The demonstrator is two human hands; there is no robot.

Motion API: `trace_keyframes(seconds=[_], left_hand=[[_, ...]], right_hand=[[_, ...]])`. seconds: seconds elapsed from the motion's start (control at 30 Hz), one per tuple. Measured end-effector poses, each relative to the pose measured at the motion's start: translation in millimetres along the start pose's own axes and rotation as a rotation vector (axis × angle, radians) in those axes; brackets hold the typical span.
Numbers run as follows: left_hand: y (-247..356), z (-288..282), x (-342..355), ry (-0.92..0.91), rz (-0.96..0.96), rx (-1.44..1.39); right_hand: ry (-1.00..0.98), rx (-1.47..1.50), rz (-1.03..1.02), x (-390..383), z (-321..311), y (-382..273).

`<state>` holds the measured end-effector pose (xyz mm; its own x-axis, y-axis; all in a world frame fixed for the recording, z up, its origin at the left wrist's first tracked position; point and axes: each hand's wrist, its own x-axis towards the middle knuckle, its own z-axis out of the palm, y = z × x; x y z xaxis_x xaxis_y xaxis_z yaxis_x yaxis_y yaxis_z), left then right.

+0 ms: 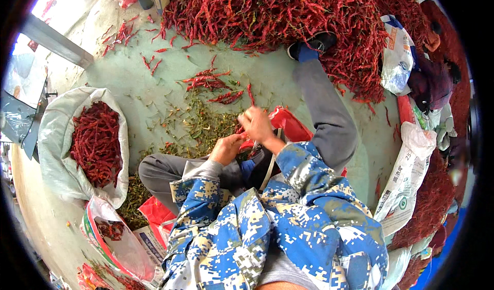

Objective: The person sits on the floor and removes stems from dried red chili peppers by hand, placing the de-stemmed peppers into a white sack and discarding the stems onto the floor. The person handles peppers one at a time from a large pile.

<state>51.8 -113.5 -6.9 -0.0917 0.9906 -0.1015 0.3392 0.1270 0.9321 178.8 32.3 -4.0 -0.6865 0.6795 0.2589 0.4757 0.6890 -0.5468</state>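
Note:
My two hands are close together above my lap. My left hand (pixel 225 148) is closed, with a bit of red chili pepper at its fingertips. Just beyond and to the right, my right hand (pixel 257 125) is closed in a pinch. A long red chili pepper (pixel 250 93) sticks up past its fingers; they partly hide how it is held. A small heap of loose red chilies (pixel 206 80) lies on the floor ahead. Nearer, green stems and scraps (pixel 206 120) are strewn beside my left knee. Red plastic (pixel 288 125) lies under my right forearm.
A huge pile of red chilies (pixel 278 12) rises at the back, against my right foot. At left stands an open white sack (pixel 56 140) of chilies. A smaller bag (pixel 98 218) sits below it. White printed sacks (pixel 406 176) line the right side. A metal post (pixel 59 43) slants at upper left.

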Motion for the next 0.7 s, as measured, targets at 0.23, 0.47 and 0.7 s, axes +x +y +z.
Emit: trace_keyframes(seconds=[0.23, 0.47, 0.7], left_hand=[[-29, -10, 17, 0.228, -0.250, -0.864], [-42, -12, 36, 0.318, -0.379, -1.106], [-29, -14, 32, 0.324, -0.284, -1.102]], right_hand=[[0.007, -0.080, -0.022, 99, 38, 50], [-0.392, -0.389, 0.014, 124, 60, 59], [-0.440, 0.245, -0.130, 33, 4, 27]])
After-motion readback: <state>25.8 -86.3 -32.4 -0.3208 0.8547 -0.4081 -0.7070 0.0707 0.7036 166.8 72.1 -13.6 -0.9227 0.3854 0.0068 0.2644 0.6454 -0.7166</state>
